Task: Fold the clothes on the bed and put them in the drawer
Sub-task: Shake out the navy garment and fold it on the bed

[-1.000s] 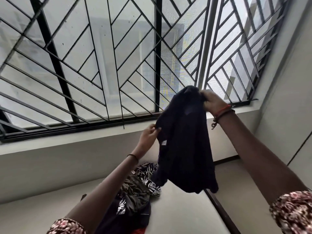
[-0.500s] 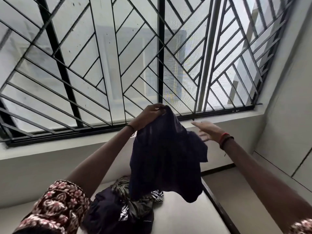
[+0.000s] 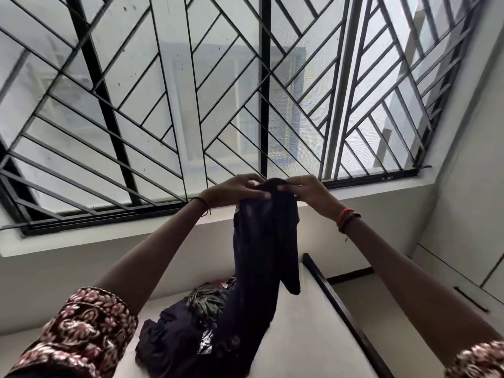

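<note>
A dark garment (image 3: 266, 241) hangs in front of the window bars (image 3: 261, 105), raised above the bed (image 3: 313, 336). Its top edge is bunched between both hands and its length falls in a narrow, twisted column. The lower end reaches the pile of clothes (image 3: 191, 317) lying on the bed; dark cloth against dark cloth makes it hard to tell whether the two touch.

The step in hand appears to be the start of folding: finding the edges of one piece lifted from the pile. The next move likely calls for the hands to part along the top edge so the cloth opens flat, and then for a bare stretch of bed to lay it on.

The left hand (image 3: 231, 190) pinches the bunched top between thumb and nearly straight fingers. The right hand (image 3: 311, 192), touching the same bunch from the other side, has its fingers curled round the cloth. No drawer is plainly identifiable; a cabinet front (image 3: 463, 282) stands to the right.
</note>
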A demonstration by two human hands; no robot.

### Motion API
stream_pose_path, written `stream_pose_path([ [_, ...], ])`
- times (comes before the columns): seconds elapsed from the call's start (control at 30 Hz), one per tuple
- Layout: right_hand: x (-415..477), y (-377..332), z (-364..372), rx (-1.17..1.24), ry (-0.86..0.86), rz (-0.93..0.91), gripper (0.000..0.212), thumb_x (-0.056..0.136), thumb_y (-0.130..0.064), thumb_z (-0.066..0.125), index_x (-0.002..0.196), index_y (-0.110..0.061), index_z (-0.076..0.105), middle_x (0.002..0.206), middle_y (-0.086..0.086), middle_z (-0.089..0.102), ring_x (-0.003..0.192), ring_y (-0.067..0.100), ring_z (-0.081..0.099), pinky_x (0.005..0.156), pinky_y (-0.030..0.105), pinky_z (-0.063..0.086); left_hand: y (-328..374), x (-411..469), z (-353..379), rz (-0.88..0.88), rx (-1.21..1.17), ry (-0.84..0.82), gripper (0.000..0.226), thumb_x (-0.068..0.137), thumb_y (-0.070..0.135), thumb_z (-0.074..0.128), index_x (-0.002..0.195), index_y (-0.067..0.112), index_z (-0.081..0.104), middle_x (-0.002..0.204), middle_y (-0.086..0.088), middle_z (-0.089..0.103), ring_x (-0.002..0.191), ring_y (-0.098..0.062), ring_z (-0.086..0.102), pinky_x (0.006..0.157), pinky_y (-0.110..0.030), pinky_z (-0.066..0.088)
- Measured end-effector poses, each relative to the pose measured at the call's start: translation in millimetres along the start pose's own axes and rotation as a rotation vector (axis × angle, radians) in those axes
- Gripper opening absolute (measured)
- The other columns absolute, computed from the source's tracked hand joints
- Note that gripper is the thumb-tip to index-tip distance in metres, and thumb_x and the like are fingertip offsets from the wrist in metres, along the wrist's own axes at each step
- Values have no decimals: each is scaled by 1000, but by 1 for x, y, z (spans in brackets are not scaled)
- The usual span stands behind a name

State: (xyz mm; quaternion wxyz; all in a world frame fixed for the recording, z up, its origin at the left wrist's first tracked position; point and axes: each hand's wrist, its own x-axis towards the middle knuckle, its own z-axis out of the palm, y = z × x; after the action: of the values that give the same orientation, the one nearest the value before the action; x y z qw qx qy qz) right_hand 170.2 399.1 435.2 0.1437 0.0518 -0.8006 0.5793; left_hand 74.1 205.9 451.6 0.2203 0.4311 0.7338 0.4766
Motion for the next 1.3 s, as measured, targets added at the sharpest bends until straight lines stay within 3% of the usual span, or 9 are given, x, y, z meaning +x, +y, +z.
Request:
stream_pose_path([
  [0.13,2,-12,-11,90,27,-1,11,86,-9,66,80,-11,75,74,0,72,69,9,66,67,24,55,-28,-19,-5,-67,165,-223,23,86,20,68,107,11,65,103,2,66,97,-8,60,84,-26,48],
  [0.23,4,-20,-23,205,65,5,15,92,-13,59,84,-12,71,71,-5,71,64,5,66,57,18,54,-53,-32,-1,-144,185,-217,47,78,45,71,107,8,68,101,2,64,94,-10,53,88,-35,42],
  [0.33,4,-24,-41,181,86,-5,10,90,-14,60,84,-10,67,64,-9,67,57,1,61,52,13,49,-63,-42,2,-144,33,-212,38,85,23,69,117,3,63,117,-5,65,106,-11,57,98,-26,42],
  [0.47,1,-16,-71,67,115,14,9,79,-17,72,82,-8,71,69,-4,69,61,4,61,56,15,49,-58,-46,-9,-106,65,-156,22,83,16,72,102,8,66,98,-6,64,93,-13,55,87,-27,41],
  [0.6,-7,-5,-99,63,43,115,21,72,-13,74,90,-3,71,79,4,73,70,10,66,66,16,54,-46,-40,-26,-39,30,-18,18,78,20,75,95,19,73,95,0,68,91,-6,58,85,-24,46],
  [0.8,-20,2,-127,24,-92,155,69,50,-35,91,108,-5,69,105,13,71,94,18,68,82,22,54,-22,-31,-39,96,99,132,26,85,3,65,110,-2,67,108,-15,69,99,-15,64,93,-27,50],
  [1.03,-22,-7,-119,75,34,78,49,48,-42,91,82,-12,73,79,3,70,74,12,64,70,20,53,-10,-12,-39,185,84,314,12,85,8,66,95,2,70,90,-8,67,88,-14,58,86,-32,45],
  [1.17,-24,-15,-114,114,108,11,36,63,-32,78,87,-7,67,78,-3,68,76,9,63,70,22,53,-2,-7,-41,228,22,416,7,86,3,63,87,9,68,80,-1,66,82,-13,58,83,-28,47],
  [1.3,-25,-21,-107,148,71,-59,43,65,-30,76,106,-17,69,84,-1,70,77,9,65,68,20,55,8,-4,-46,268,-35,449,11,92,5,56,88,9,64,81,-3,63,74,-3,61,77,-20,53],
])
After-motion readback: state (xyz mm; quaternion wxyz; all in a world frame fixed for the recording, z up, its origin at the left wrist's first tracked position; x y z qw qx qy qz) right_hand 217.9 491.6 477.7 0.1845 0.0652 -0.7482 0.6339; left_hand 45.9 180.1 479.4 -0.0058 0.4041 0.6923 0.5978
